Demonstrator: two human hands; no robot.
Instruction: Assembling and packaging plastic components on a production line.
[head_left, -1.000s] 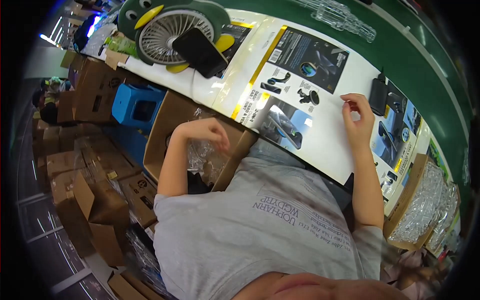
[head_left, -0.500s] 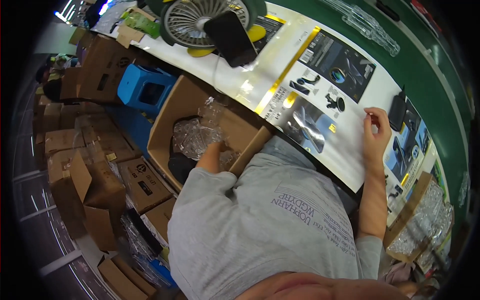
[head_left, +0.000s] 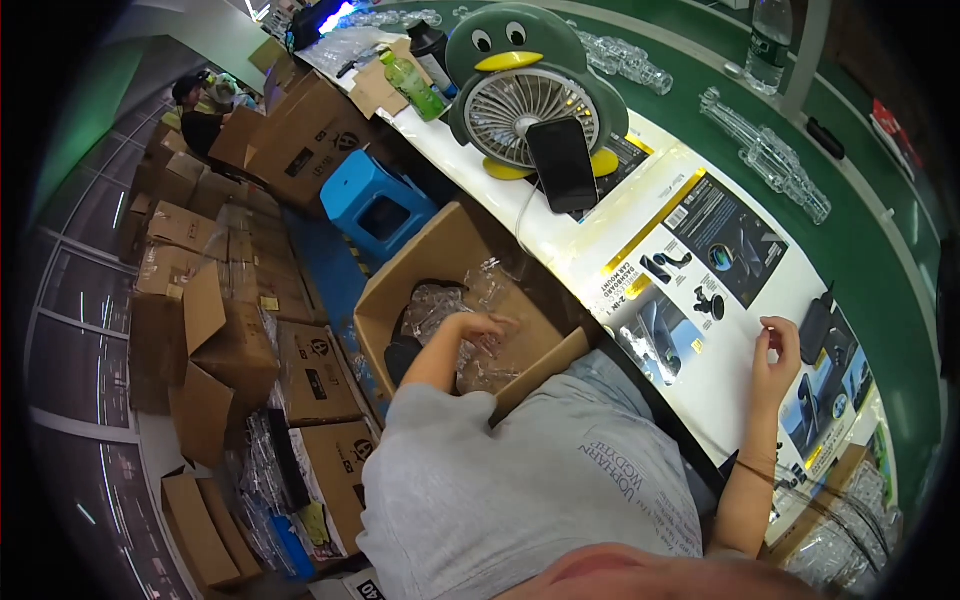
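My left hand (head_left: 482,332) is inside an open cardboard box (head_left: 545,365) at my left side, over a heap of clear plastic pieces (head_left: 432,306). Its fingers are stretched out and apart, with nothing seen gripped. Another clear piece (head_left: 488,282) lies by the far wall of the box, and a black item (head_left: 402,357) lies at its left side. My right hand (head_left: 778,348) is above the printed white table covering (head_left: 710,395), fingers curled toward the thumb. Whatever it may pinch is too small to make out. A black box-shaped device (head_left: 817,330) lies just right of it.
A green penguin-shaped fan (head_left: 520,95) stands on the table with a phone (head_left: 563,165) before it. Long clear plastic assemblies (head_left: 770,160) lie on the green surface (head_left: 700,85) beyond. A blue stool (head_left: 375,205) and stacked cartons (head_left: 315,375) stand left. Another person (head_left: 200,115) is far left.
The view has swung up and left, showing more of the fan. My left hand has lifted from among the clear pieces and its fingers now show. The right hand keeps its curled pose over the table.
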